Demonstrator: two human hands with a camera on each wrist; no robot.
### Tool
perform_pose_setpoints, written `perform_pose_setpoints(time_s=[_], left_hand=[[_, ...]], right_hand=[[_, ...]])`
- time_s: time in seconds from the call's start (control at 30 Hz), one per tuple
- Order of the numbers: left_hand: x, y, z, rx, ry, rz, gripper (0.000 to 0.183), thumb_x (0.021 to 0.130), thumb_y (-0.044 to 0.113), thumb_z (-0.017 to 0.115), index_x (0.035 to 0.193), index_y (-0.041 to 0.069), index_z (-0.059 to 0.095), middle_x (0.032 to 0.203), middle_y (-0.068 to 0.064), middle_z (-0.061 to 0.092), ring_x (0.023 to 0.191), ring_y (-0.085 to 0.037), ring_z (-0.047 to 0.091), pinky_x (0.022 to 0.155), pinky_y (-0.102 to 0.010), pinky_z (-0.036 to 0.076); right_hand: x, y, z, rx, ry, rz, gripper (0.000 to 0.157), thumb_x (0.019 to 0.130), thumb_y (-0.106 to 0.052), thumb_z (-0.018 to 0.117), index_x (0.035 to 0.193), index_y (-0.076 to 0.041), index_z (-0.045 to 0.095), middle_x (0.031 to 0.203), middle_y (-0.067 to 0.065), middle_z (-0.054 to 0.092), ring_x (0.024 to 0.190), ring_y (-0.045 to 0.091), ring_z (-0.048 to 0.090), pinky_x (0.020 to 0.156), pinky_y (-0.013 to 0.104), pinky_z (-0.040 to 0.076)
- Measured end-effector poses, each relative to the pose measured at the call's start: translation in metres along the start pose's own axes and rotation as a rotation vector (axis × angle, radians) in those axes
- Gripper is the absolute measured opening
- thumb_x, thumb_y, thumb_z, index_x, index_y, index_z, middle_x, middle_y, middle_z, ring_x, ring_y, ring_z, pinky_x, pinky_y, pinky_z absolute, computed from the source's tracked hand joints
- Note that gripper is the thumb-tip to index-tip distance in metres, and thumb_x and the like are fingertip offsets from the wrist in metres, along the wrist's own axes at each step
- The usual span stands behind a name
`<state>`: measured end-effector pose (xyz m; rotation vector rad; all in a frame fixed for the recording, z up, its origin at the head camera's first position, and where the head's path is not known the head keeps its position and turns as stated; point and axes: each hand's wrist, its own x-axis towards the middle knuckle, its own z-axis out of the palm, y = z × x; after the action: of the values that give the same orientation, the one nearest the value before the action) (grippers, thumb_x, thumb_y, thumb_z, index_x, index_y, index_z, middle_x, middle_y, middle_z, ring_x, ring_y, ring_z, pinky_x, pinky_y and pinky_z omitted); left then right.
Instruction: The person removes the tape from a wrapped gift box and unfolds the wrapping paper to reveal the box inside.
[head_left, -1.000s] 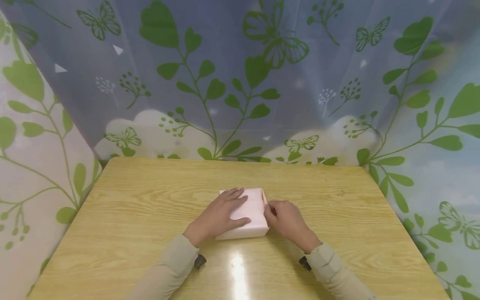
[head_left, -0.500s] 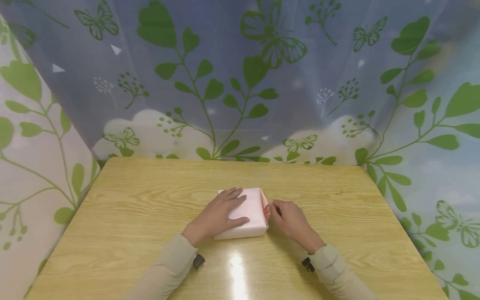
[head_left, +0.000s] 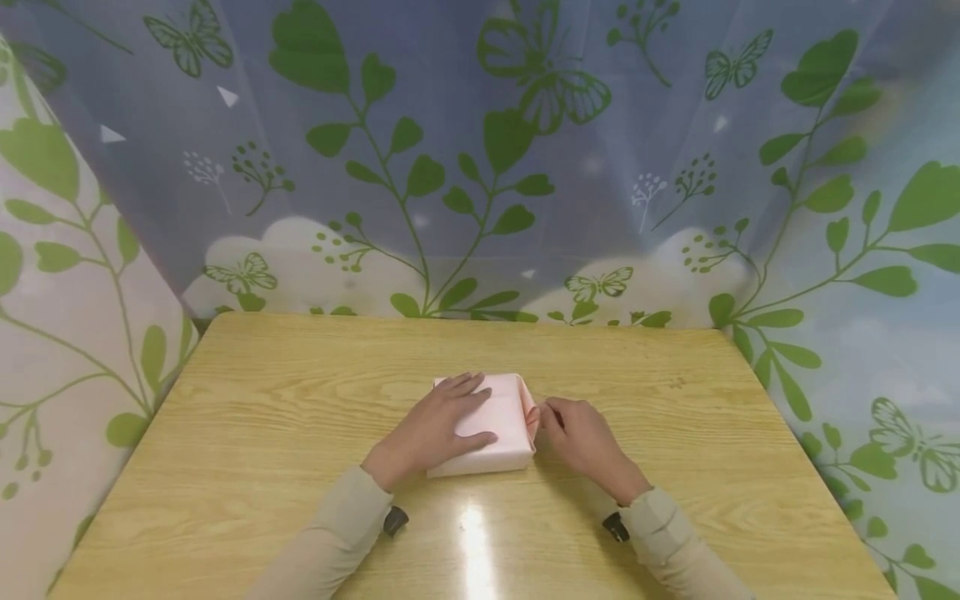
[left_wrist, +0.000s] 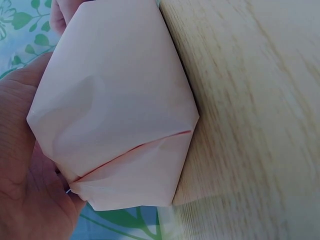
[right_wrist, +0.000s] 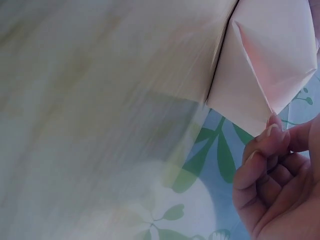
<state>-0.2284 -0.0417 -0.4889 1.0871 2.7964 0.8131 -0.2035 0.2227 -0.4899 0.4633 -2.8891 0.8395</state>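
Wooden table [head_left: 660, 417] under pink package [head_left: 506, 421], contents hidden

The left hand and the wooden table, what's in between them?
The pink paper package: in the head view, the left hand rests on its top, and it sits on the wooden table.

The bench [head_left: 300, 358] is yellowish wood, its grain running mostly from side to side, and its far left corner is rounded off. Over toward the far right I can make out a small darker mark in the grain. A bright streak of light glares off the near part. Around the middle sits a box [head_left: 501, 421] in pale pink paper, its right end in folded flaps.
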Motion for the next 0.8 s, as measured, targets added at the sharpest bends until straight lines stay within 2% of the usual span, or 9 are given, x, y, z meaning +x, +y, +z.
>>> perform_pose_setpoints(time_s=[0.23, 0.5, 0.8], left_hand=[[0.001, -0.001, 0.0, 0.012, -0.009, -0.006, 0.076, 0.097, 0.061, 0.058, 0.153, 0.011, 0.047, 0.165, -0.009, 0.031, 0.154, -0.032, 0.027, 0.126, -0.053, 0.02], [-0.001, 0.0, -0.001, -0.003, -0.007, 0.0, 0.076, 0.097, 0.059, 0.059, 0.152, 0.008, 0.047, 0.164, -0.012, 0.032, 0.153, -0.034, 0.027, 0.125, -0.055, 0.019], [-0.001, -0.001, 0.0, 0.003, 0.004, 0.019, 0.075, 0.097, 0.058, 0.059, 0.151, 0.007, 0.049, 0.163, -0.013, 0.034, 0.153, -0.035, 0.029, 0.125, -0.054, 0.02]], right_hand=[[-0.001, 0.006, -0.005, 0.017, -0.002, 0.007, 0.031, 0.105, -0.016, 0.052, 0.077, -0.012, 0.062, 0.057, -0.008, 0.042, 0.048, 0.004, 0.036, 0.046, 0.021, 0.031], [-0.005, 0.011, -0.011, 0.027, 0.0, 0.027, 0.026, 0.104, -0.013, 0.054, 0.084, -0.008, 0.069, 0.06, -0.008, 0.049, 0.051, 0.006, 0.04, 0.049, 0.022, 0.036], [-0.012, 0.012, -0.014, 0.048, -0.019, 0.037, 0.03, 0.105, -0.017, 0.055, 0.078, -0.009, 0.064, 0.056, -0.008, 0.042, 0.049, 0.004, 0.034, 0.048, 0.021, 0.032]])
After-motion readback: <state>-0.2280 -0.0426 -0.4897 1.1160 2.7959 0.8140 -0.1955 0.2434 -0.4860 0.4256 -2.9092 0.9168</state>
